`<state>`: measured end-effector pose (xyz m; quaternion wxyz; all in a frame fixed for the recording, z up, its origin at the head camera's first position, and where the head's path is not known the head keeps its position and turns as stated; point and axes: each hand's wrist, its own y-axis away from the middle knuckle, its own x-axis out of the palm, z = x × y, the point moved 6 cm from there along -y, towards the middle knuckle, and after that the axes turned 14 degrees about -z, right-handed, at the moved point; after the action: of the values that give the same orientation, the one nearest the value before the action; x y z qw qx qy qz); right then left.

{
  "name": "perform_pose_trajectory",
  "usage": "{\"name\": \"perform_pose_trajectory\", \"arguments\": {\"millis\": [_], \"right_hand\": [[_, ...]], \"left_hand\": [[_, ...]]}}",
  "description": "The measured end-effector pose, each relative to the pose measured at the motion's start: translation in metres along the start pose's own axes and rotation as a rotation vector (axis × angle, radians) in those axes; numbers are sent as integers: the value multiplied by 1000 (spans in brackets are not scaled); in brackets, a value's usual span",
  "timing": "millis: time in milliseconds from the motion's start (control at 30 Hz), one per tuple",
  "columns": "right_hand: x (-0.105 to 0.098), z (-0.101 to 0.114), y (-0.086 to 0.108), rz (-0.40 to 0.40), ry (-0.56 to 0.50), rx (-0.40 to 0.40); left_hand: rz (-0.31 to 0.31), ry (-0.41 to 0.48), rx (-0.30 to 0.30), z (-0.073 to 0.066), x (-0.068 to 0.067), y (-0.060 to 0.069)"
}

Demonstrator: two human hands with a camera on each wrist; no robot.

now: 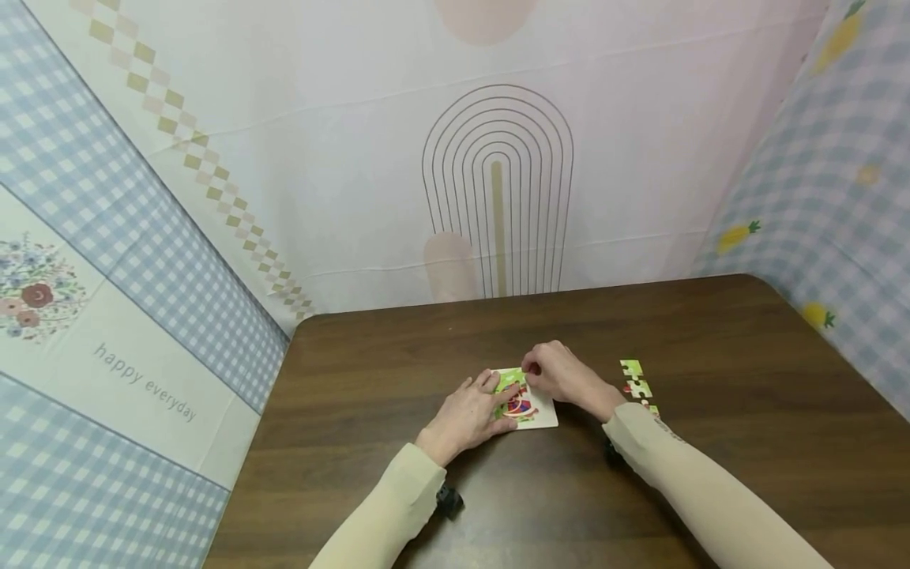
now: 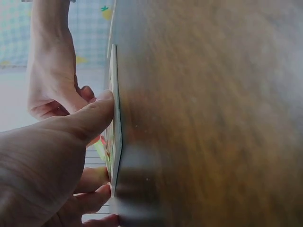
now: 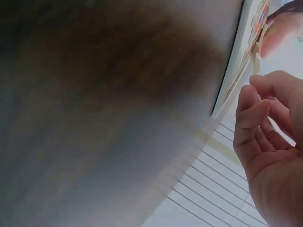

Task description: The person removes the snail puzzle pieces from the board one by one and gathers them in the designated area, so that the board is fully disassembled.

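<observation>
A small jigsaw puzzle board (image 1: 545, 412) with a white bare area and a green, red and blue picture lies on the table. My left hand (image 1: 465, 415) rests on its left side with fingers spread; in the left wrist view the thumb (image 2: 97, 113) lies on the board's near edge. My right hand (image 1: 565, 375) is over the board's far right corner, fingers curled and thumb close to the index finger. In the right wrist view a thin pale edge, seemingly a puzzle piece (image 3: 256, 61), shows by the fingertips; the fingers mostly hide it.
Several loose puzzle pieces (image 1: 641, 389) lie in a column right of the board, partly behind my right forearm. The brown wooden table (image 1: 384, 348) ends at a white patterned cloth (image 1: 355, 197). Checked blue cloth hangs at both sides.
</observation>
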<state>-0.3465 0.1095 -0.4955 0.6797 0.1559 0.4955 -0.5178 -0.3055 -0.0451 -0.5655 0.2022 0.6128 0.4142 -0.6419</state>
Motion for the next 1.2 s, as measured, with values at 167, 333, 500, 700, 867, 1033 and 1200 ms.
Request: {"name": "perform_pose_trajectory", "arguments": {"millis": [167,333,500,700,867,1033,1200], "right_hand": [[-1,6,-1,19,36,-4],[-2,-1,-1,17,20,20],[1,-14,0,30,-50,63],[4,-17,-2,52,-79,56],[4,-20,-1,57,-83,104],[8,-18,-1,81,-108,125],[6,-19,0,67,-98,149]], "left_hand": [[-16,-5,12,1,1,0],[-4,52,-9,4,5,0],[73,201,-148,1,-11,0],[15,237,-224,-3,-54,-7],[-163,264,-196,14,-48,-21],[-203,254,-206,42,-8,-23],[-209,326,-216,38,-14,-22]]}}
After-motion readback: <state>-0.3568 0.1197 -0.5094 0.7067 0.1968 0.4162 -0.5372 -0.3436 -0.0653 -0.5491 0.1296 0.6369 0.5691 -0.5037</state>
